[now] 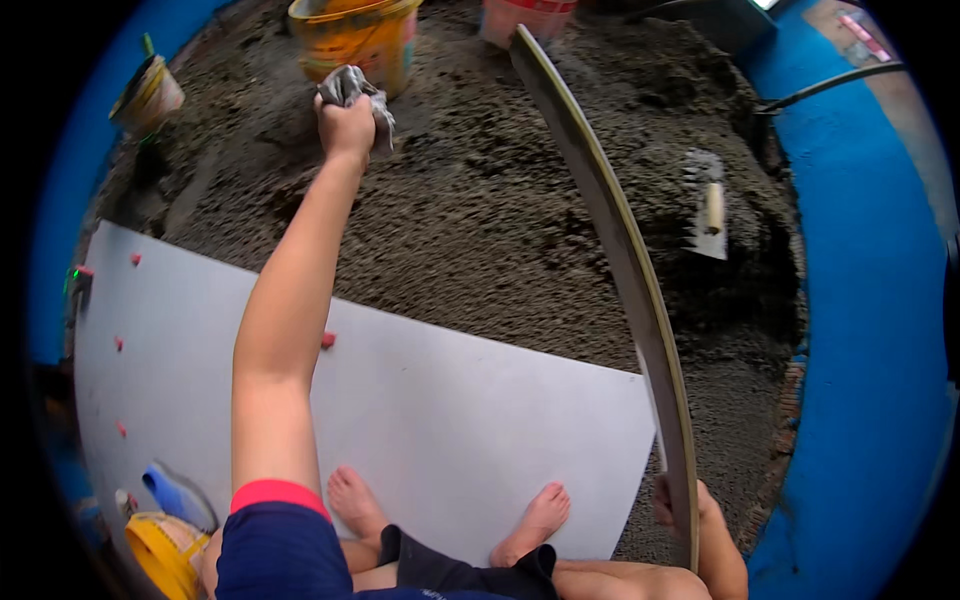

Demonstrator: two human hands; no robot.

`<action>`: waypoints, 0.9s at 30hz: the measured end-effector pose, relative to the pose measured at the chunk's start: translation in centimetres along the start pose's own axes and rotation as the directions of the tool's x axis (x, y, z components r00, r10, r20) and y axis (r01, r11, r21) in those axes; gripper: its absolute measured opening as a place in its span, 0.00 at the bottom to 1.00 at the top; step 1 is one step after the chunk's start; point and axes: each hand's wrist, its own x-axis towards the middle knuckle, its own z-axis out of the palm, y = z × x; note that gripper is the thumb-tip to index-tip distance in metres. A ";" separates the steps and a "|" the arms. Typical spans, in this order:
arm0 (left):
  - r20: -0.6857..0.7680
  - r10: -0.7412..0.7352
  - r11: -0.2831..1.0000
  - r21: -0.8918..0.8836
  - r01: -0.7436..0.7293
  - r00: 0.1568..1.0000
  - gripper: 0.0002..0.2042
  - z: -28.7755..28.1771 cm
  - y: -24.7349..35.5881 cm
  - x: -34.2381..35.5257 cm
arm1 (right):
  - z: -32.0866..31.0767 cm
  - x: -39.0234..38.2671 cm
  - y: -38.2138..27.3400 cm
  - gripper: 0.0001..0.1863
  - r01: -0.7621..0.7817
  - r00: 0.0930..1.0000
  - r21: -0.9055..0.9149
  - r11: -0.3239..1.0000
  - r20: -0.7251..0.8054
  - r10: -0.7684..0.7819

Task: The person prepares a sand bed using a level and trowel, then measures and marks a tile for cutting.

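My left arm is stretched forward, and my left hand (343, 125) is closed on a crumpled, grimy cloth (349, 85) just in front of a yellow bucket (348, 42). At the lower right, my right hand (681, 505) grips a long straightedge (612, 205), which reaches up over the coarse dark mortar bed (470, 200). A notched trowel (712, 210) with a pale wooden handle lies on the mortar to the right. My bare feet are on a large light grey tile (470, 410) with small red pieces along its left part and far edge.
A pinkish-white bucket (522, 15) stands at the back, a small bucket (150, 95) at the far left. A blue slip-on shoe (178, 495) and yellow bucket (160, 555) are at lower left. Blue-painted surfaces (855, 330) border the bed; a hose (830, 85) crosses the right one.
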 end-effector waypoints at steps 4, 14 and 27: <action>0.168 0.154 0.984 -0.110 -0.136 0.974 0.30 3.9 1.4 -8.3 | 1.8 1.5 -1.2 0.23 0.166 0.932 0.064 0.984 0.315 -0.178; 0.313 0.631 0.775 -0.216 -0.594 0.710 0.26 5.8 2.1 -21.2 | 0.4 2.2 1.4 0.28 0.391 0.919 -0.096 0.915 0.100 -0.382; 0.563 0.817 -0.019 -0.193 -0.981 -0.126 0.16 -3.0 -0.1 -16.5 | -2.3 3.7 2.9 0.35 0.563 0.807 -0.392 0.728 0.072 -0.586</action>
